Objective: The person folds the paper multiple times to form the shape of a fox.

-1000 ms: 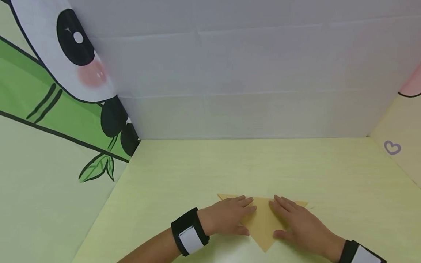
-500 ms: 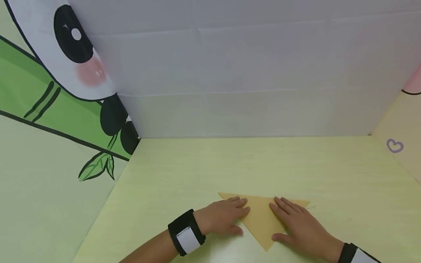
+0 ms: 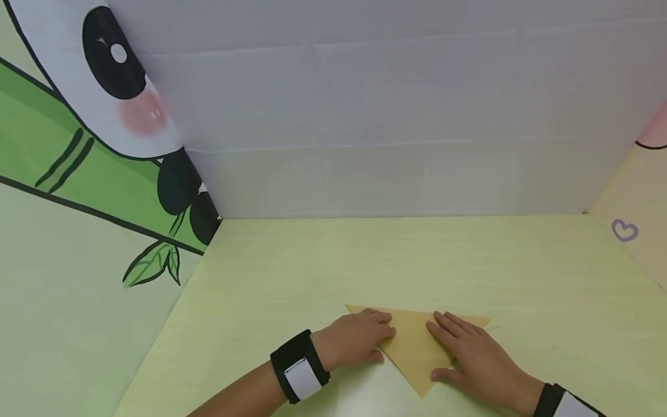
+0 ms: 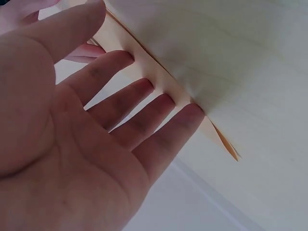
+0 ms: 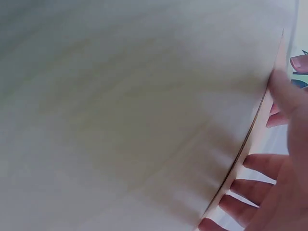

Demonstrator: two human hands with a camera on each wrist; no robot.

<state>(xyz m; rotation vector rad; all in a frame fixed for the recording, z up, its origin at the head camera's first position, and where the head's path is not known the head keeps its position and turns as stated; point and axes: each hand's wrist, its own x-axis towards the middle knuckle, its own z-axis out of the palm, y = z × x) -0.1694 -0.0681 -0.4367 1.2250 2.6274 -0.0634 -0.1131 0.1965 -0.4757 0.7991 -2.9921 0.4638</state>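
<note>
A yellow-orange sheet of paper, folded into a triangle (image 3: pixel 414 341), lies flat with one corner toward the person and the long side away. My left hand (image 3: pixel 356 337) rests its fingertips on the paper's left part. In the left wrist view its fingers (image 4: pixel 166 125) are spread and touch the paper near a layered edge (image 4: pixel 163 72). On the right part, my right hand (image 3: pixel 471 353) lies with extended fingers pressing the paper, its thumb near the lower corner. The right wrist view shows that hand's fingertips along the paper's edge (image 5: pixel 260 115). Both hands partly hide the paper.
The paper lies on a pale wood-grain table (image 3: pixel 292 272). A grey-white wall panel (image 3: pixel 385 116) rises along the far edge. At the left stands a panel with a painted panda and bamboo (image 3: pixel 52 127); at the right, one with a purple heart (image 3: pixel 624 230).
My left hand has slid a little to the left over the paper, uncovering more of its middle and lower left edge; its fingers now bend slightly more. My right hand stays nearly in place.
</note>
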